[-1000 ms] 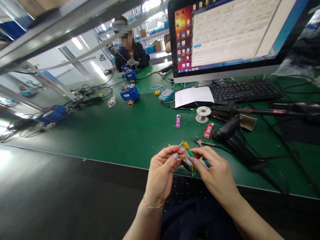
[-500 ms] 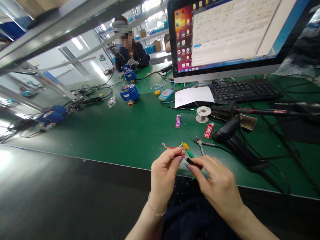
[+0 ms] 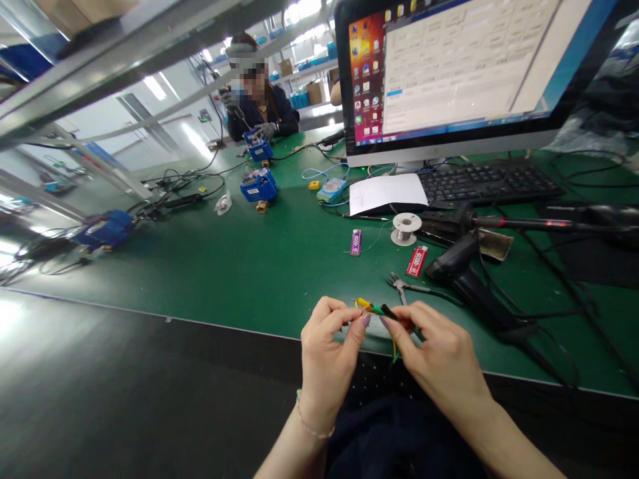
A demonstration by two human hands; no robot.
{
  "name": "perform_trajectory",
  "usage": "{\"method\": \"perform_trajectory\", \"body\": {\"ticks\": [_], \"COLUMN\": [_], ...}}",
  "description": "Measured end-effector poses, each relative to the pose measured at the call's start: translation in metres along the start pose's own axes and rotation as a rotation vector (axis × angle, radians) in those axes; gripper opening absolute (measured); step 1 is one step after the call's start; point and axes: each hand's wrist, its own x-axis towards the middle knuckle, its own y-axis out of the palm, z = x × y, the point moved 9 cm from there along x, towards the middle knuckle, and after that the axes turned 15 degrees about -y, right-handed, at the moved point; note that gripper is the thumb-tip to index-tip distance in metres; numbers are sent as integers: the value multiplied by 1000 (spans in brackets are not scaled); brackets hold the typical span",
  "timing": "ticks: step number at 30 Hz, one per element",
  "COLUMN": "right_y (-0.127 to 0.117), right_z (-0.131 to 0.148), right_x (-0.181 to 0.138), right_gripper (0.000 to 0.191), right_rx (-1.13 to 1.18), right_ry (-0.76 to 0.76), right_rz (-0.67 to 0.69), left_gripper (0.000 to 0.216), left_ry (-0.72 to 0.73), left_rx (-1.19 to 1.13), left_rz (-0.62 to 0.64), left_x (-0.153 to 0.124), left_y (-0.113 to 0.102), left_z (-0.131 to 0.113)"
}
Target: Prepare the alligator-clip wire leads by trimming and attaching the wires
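My left hand point(image 3: 327, 352) and my right hand point(image 3: 439, 356) meet over the near edge of the green bench mat point(image 3: 239, 266). Both pinch a small bundle of thin wires point(image 3: 377, 310) with yellow, green and black sleeves between thumb and fingertips. A yellow and a green wire hang down between the hands. The wire ends inside my left fingers are hidden. Small cutting pliers point(image 3: 412, 287) lie on the mat just beyond my right hand.
A solder spool point(image 3: 405, 226), a purple lighter point(image 3: 355, 241) and a red lighter point(image 3: 416, 260) lie mid-mat. A black handheld tool point(image 3: 466, 279), keyboard point(image 3: 492, 183), paper sheet point(image 3: 387, 191) and monitor point(image 3: 464, 73) stand to the right. Blue devices point(image 3: 258, 184) sit further left; another person works at the far end.
My hands have drawn closer together and the wire bundle now lies lower and flatter between them. The red wire loop seen above my left fingers has gone out of sight.
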Motion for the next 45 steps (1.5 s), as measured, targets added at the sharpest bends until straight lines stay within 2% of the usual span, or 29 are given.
{"method": "perform_trajectory", "body": {"ticks": [6, 10, 13, 17, 21, 25, 27, 29, 31, 33, 35, 37, 39, 45], "right_y": [11, -3, -13, -6, 1, 20, 25, 23, 22, 30, 41, 47, 48, 46], "right_z": [-13, -4, 3, 7, 8, -6, -20, -44, -69, -87, -97, -100, -101, -100], "right_x": [-3, 3, 10, 20, 26, 27, 26, 21, 10, -5, -20, -29, -32, -35], "right_gripper": [18, 25, 21, 13, 11, 21, 28, 29, 25, 38, 52, 58, 57, 55], "right_rx": [-77, -119, -16, 238, 296, 494, 531, 379, 90, -193, -359, -422, -432, -357], "right_ry": [18, -55, -92, -113, -125, 8, 76, 157, 244, 294, 304, 310, 321, 291], "right_rz": [14, -77, -122, -42, 5, 124, 152, 142, 198, 381, 552, 620, 632, 701], "left_gripper": [10, 12, 13, 13, 12, 12, 13, 12, 11, 9, 8, 12, 17, 24], "left_ry": [-11, -36, -18, 39, 100, 87, 31, -81, -217, -348, -449, -516, -552, -614], "left_rx": [9, 34, 83, 171, 232, 164, 100, 26, -64, -219, -387, -513, -582, -726], "left_rz": [11, 43, 83, 104, 91, 149, 203, 244, 244, 214, 185, 173, 171, 185], "left_x": [1, 2, 2, 1, -1, 2, 6, 12, 18, 24, 27, 30, 32, 30], "left_y": [1, 5, 10, 14, 15, 20, 24, 28, 29, 29, 31, 34, 38, 37], "left_z": [1, 2, -1, -7, -13, -10, -2, 13, 32, 49, 61, 68, 71, 67]}}
